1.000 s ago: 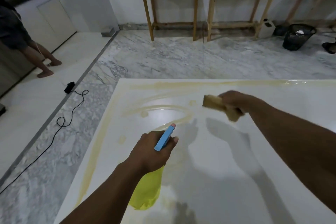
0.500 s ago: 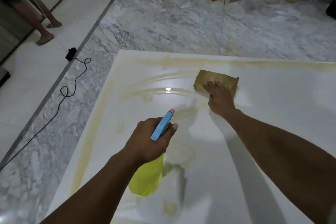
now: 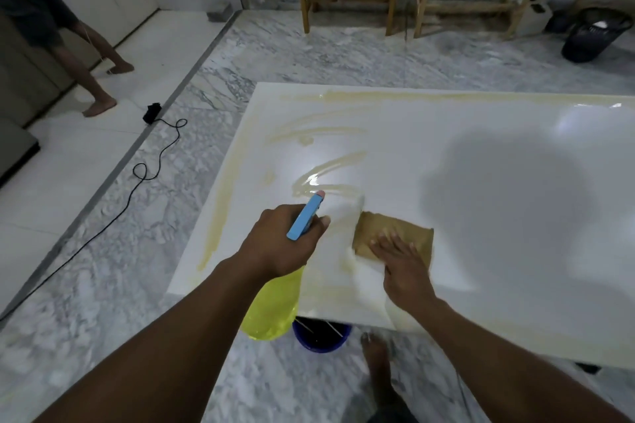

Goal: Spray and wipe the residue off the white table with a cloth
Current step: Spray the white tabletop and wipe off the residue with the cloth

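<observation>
beside cloth [image 3: 388, 230], left hand [image 3: 280, 244] grips yellow bottle [image 3: 271, 309].

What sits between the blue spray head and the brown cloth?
Nothing; the head view shows only bare white table between the blue spray head and brown cloth.

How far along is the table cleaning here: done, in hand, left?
Done: the right part of the white table looks clean. In hand: the right hand presses the cloth flat on it, the left hand grips the spray bottle. Left: yellowish residue streaks ahead of the cloth, plus bands along the far and left edges.
</observation>
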Action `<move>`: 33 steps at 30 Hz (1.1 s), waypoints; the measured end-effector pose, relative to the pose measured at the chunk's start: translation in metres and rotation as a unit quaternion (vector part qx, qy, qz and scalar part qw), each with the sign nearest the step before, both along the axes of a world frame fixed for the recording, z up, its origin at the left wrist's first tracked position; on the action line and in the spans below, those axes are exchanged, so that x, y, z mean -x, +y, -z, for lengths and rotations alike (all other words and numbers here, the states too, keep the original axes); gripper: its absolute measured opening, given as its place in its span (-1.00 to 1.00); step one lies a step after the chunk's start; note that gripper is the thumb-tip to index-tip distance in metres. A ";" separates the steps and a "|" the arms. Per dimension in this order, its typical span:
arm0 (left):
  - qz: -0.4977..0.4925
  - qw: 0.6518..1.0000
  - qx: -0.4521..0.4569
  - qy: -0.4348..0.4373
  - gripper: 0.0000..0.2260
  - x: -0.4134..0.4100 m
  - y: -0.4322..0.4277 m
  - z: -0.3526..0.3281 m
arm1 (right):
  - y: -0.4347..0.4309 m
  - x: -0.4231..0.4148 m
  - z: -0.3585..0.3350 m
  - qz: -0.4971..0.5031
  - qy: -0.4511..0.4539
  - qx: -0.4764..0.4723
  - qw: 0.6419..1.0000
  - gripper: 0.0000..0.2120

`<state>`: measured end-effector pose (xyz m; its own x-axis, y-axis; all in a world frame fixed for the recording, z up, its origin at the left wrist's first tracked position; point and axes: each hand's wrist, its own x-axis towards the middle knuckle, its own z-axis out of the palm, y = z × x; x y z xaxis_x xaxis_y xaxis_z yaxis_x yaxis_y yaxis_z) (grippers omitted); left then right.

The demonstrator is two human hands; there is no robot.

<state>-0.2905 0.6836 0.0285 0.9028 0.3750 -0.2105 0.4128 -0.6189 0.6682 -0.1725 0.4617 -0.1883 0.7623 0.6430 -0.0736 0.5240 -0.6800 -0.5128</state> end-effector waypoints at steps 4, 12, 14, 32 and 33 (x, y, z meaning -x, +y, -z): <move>-0.024 0.999 0.025 0.008 -0.57 0.070 -0.013 -0.015 | -0.019 0.061 -0.014 -0.021 0.044 0.042 0.998 -0.35; -0.016 0.999 0.044 -0.019 -0.55 0.093 0.003 -0.042 | -0.018 0.008 -0.121 0.196 0.467 -0.141 0.851 -0.82; -0.012 0.999 0.043 -0.027 -0.55 0.079 0.010 -0.043 | -0.016 -0.024 -0.132 0.192 0.554 -0.105 0.803 -0.62; -0.054 0.997 0.019 -0.047 -0.62 -0.165 0.103 0.021 | 0.226 -0.413 -0.118 0.020 0.016 0.131 0.991 -0.50; -0.053 0.998 0.020 -0.041 -0.62 -0.168 0.105 0.025 | 0.231 -0.410 -0.100 0.017 0.027 0.146 0.989 -0.48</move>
<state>-0.1226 0.7883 0.0035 0.8735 0.4615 -0.1548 0.4175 -0.5467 0.7258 0.2374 0.6926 -0.0887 0.7726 0.5630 -0.2936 0.4760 -0.8196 -0.3189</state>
